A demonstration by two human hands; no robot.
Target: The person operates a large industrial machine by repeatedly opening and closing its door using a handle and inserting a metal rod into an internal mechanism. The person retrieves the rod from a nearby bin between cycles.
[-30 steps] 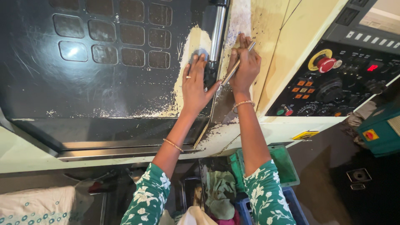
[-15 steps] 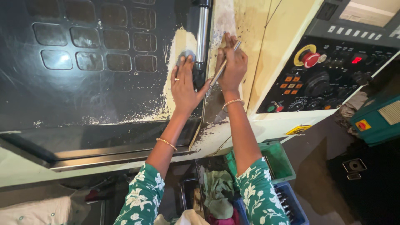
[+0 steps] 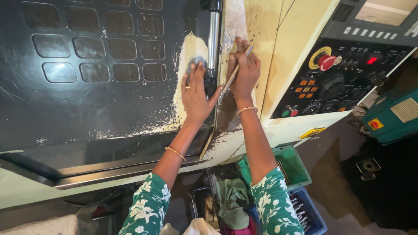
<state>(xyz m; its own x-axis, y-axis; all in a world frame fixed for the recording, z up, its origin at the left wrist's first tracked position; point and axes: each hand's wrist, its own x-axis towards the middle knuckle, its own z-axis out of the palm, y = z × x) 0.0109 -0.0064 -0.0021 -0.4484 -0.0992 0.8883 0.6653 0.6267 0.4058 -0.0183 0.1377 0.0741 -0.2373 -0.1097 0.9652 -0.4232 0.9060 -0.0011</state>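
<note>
Tools are seen in the blue bin (image 3: 314, 217) — the green bin's (image 3: 300, 165) contents cannot be told. A metal rod (image 3: 232, 76) is gripped by the right hand (image 3: 244, 74); the left hand (image 3: 197, 93) is spread flat on the door (image 3: 87, 104), just beside it.

A black control panel (image 3: 344, 78) with a red round button (image 3: 325, 62) on a yellow ring sits at the machine's right side. Below the machine's lower edge, a green bin (image 3: 292, 167) adjoins a blue crate (image 3: 311, 215), with a crumpled green cloth (image 3: 234, 200) just beside them. A teal cabinet (image 3: 394, 115) stands on the floor, well apart.
</note>
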